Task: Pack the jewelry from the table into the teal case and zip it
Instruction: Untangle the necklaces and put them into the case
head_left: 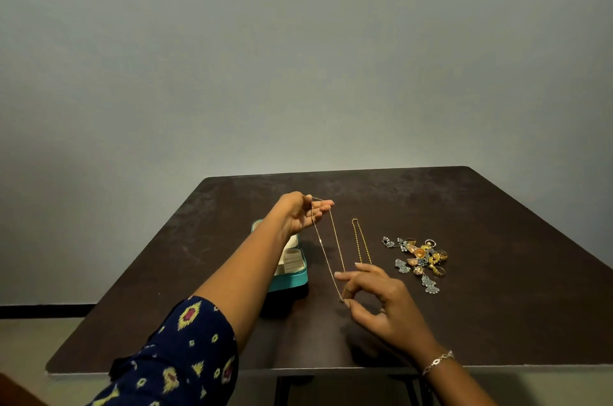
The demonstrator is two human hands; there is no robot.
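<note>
— While the left hand (pixel 300 213) grips the top of a thin chain (pixel 326 249) above the worktop (pixel 497 239), what is the right hand (pixel 381 299) doing?
— Its thumb and one finger pinch the chain's low end, nearer the body; the other fingers (pixel 348 276) spread loosely. The chain runs as a doubled strand between both hands.
— And the case (pixel 292 276)?
— Open, left of the chain, partly under the left forearm, pale compartments showing.
— Other jewelry?
— A second chain (pixel 361 243) lies just right of the held one. Further right sits a heap (pixel 419 259) of rings and earrings. A bracelet (pixel 438 362) circles the right wrist.
</note>
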